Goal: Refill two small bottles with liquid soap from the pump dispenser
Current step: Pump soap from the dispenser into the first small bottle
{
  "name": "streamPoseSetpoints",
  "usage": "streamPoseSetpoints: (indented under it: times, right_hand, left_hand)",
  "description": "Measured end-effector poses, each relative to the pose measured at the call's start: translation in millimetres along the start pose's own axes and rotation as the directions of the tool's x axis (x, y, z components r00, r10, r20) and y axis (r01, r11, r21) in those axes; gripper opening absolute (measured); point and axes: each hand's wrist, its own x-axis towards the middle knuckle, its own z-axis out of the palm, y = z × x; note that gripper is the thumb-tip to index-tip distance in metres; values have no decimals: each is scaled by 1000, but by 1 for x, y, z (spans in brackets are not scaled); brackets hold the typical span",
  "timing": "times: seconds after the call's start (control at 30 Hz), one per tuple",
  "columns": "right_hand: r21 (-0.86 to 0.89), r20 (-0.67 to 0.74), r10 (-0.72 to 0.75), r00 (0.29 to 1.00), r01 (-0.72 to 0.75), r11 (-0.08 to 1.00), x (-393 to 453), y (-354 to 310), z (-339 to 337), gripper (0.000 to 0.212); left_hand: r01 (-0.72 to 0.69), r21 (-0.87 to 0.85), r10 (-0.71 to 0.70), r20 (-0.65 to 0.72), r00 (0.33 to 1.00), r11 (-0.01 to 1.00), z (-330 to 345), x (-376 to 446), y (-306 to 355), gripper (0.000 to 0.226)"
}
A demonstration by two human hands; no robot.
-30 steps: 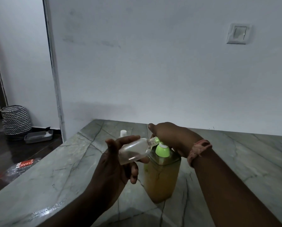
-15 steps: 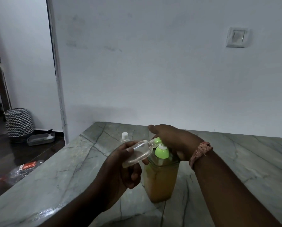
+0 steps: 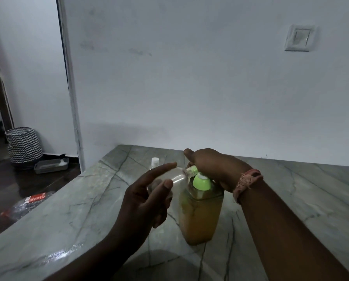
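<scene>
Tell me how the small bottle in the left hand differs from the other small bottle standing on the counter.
The held small bottle lies tilted on its side in the left hand, its open mouth at the green pump spout; the second small bottle stands upright on the counter. The held one is uncapped; the standing one wears a white cap. Both look clear.
</scene>
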Motion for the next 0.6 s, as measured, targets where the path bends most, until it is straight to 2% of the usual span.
streamPoseSetpoints:
  times: [0.03,0.13,0.27,0.3,0.4,0.47,0.53,0.6]
  right_hand:
    - [-32,-27,-19,999,19,999,0,-2,1,40]
    - [-9,38,-40,998,40,999,2,2,-1,47]
    - [252,125,1,992,-33,967,-2,7,-2,62]
    - [241,124,-11,992,-19,970,-3,7,-1,60]
    - [-38,93,-19,995,22,999,2,2,0,43]
    - [-133,29,-10,1000,14,991,1,-3,1,40]
    - [-127,56,-26,998,33,991,2,-2,0,41]
    - [-10,81,-34,996,35,999,1,4,0,52]
  left_hand:
    - [-5,-2,5,10,1000,1000,1,0,0,33]
    - [3,-59,0,58,998,998,2,-1,0,49]
    - [76,-152,-58,119,991,985,2,-2,-2,49]
    - [79,-162,-59,124,991,984,3,-2,-2,49]
    - [90,-212,-70,98,993,973,2,-2,-3,42]
    - [87,-217,-69,89,994,972,0,-2,-3,41]
    - [70,-197,-55,80,995,978,1,-1,-2,41]
    - [46,-168,-36,64,997,985,2,-2,-1,38]
